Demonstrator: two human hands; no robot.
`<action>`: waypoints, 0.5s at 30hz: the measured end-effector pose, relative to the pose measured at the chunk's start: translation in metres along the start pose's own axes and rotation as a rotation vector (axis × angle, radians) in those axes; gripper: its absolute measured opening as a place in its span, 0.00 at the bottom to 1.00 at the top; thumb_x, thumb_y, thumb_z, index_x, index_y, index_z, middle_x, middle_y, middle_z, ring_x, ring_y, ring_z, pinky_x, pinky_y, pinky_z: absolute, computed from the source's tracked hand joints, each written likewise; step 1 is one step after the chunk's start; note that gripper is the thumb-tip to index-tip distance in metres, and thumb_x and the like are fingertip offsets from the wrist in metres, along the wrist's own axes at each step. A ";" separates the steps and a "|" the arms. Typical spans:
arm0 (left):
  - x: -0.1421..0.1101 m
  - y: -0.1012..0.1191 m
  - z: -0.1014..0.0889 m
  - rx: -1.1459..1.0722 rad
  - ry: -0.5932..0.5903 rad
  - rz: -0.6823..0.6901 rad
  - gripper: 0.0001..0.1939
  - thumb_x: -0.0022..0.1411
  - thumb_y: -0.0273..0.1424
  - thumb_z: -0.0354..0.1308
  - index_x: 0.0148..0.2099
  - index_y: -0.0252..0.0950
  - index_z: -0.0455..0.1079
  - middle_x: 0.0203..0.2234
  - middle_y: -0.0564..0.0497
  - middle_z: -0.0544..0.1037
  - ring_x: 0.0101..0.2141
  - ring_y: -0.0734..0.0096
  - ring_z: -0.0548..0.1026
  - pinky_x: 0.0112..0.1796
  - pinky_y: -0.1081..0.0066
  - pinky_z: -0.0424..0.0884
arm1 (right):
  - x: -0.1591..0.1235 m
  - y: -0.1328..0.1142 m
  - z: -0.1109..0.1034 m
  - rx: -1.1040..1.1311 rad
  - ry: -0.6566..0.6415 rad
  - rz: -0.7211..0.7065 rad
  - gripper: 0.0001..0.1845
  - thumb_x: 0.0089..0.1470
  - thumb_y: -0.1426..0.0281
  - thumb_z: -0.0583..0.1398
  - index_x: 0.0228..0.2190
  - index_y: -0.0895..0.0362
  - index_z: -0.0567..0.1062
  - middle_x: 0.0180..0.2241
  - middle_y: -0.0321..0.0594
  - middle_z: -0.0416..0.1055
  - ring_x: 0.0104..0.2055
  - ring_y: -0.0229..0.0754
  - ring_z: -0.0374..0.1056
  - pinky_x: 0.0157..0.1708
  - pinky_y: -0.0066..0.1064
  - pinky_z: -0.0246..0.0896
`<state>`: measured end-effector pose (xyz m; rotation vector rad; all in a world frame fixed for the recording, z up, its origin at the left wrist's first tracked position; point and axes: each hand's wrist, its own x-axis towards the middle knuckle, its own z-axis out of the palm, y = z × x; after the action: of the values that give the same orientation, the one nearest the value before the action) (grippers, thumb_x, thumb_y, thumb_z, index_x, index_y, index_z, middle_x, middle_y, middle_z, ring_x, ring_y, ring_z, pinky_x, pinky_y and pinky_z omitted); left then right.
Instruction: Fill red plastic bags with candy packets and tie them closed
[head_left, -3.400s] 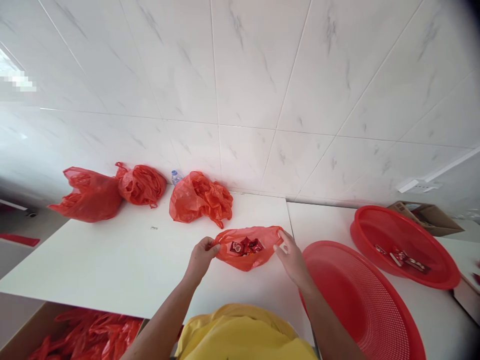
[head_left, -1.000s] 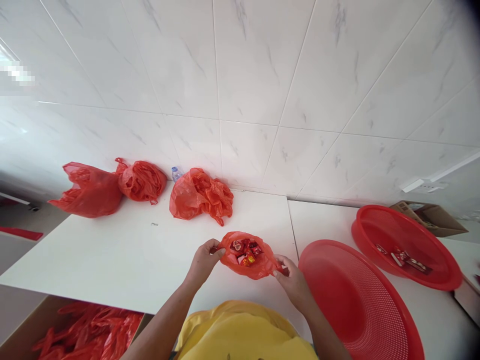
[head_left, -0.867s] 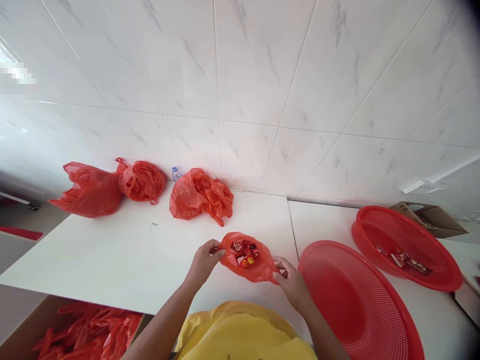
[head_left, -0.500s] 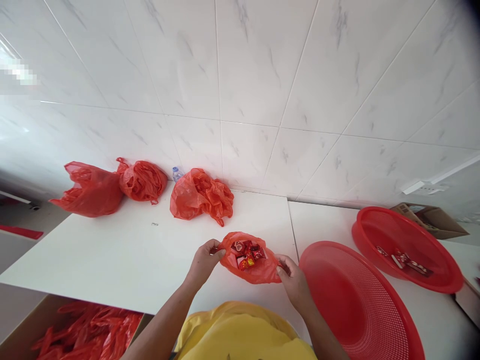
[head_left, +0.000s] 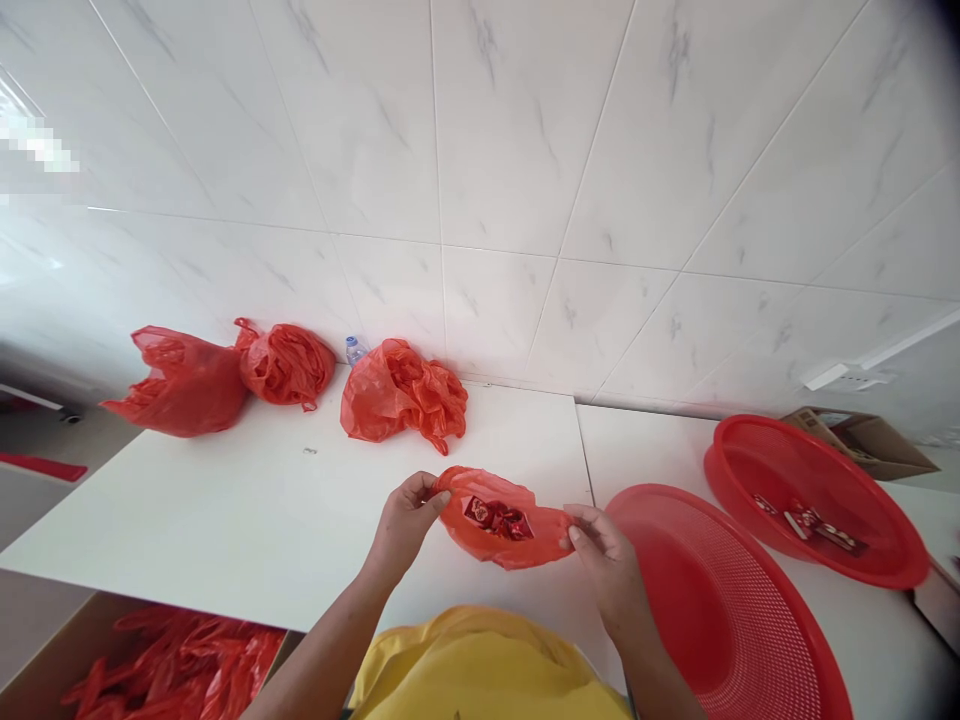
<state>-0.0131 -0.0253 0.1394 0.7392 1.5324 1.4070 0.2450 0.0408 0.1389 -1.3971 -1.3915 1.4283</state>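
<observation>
Between my hands, above the white table, a thin red plastic bag (head_left: 510, 554) is stretched with its mouth facing up. Inside it lie several red wrapped candies (head_left: 499, 517), partly covered by the bag's sides. My left hand (head_left: 409, 515) pinches the bag's left edge between thumb and fingers. On the other side, my right hand (head_left: 600, 545) is closed on the right edge, which is drawn out to a narrow end. The large red plastic basket (head_left: 690, 590) stands just right of my right hand.
A second red basket (head_left: 750, 455) at the right holds a few packets; a cardboard box (head_left: 892, 445) stands behind it. Red plastic bags (head_left: 195, 385) and a bottle (head_left: 354, 348) stand along the wall. Below the table (head_left: 247, 520), a box holds many red bags (head_left: 180, 660).
My right hand first let its fingers apart, then gripped the bag's right edge. Since half a second ago it has moved slightly right, stretching the bag and narrowing the opening over the candies.
</observation>
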 end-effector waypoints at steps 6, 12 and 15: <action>-0.007 0.018 0.005 -0.033 -0.002 -0.003 0.09 0.55 0.37 0.63 0.32 0.36 0.70 0.29 0.52 0.78 0.31 0.71 0.72 0.34 0.72 0.66 | -0.001 -0.004 -0.004 0.159 -0.005 0.043 0.17 0.49 0.58 0.63 0.40 0.54 0.74 0.28 0.36 0.72 0.32 0.40 0.67 0.36 0.32 0.64; -0.007 0.016 0.005 -0.006 0.014 -0.021 0.08 0.55 0.36 0.63 0.32 0.37 0.70 0.25 0.54 0.76 0.28 0.73 0.71 0.33 0.72 0.66 | 0.002 0.001 -0.001 0.296 -0.029 0.121 0.17 0.49 0.58 0.65 0.39 0.52 0.74 0.34 0.36 0.72 0.33 0.39 0.67 0.41 0.35 0.64; -0.006 0.016 0.003 -0.009 0.022 0.012 0.09 0.55 0.37 0.63 0.34 0.37 0.72 0.26 0.54 0.77 0.29 0.73 0.71 0.34 0.72 0.67 | 0.003 -0.003 -0.003 0.284 -0.015 0.099 0.18 0.49 0.56 0.64 0.40 0.52 0.73 0.37 0.38 0.73 0.36 0.41 0.68 0.44 0.37 0.64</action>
<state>-0.0107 -0.0263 0.1565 0.7309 1.5400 1.4339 0.2464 0.0447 0.1412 -1.2867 -1.0905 1.6310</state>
